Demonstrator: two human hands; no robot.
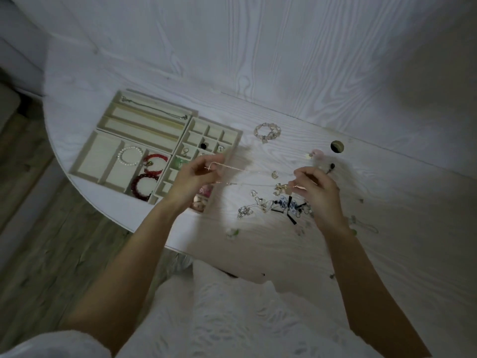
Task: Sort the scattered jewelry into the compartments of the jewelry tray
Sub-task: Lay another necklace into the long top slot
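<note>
A thin gold chain is stretched between my two hands above the table. My left hand pinches its left end over the right edge of the beige jewelry tray. My right hand pinches the other end above a pile of scattered jewelry. The tray holds a pearl bracelet, two red bracelets, a dark chain in a long slot and small pieces in the little square cells. A pink bead bracelet lies loose on the table.
The white wood-grain table has a curved front edge at the left and a round cable hole at the right. Small loose pieces lie at the far right and near the front. My lap is below the edge.
</note>
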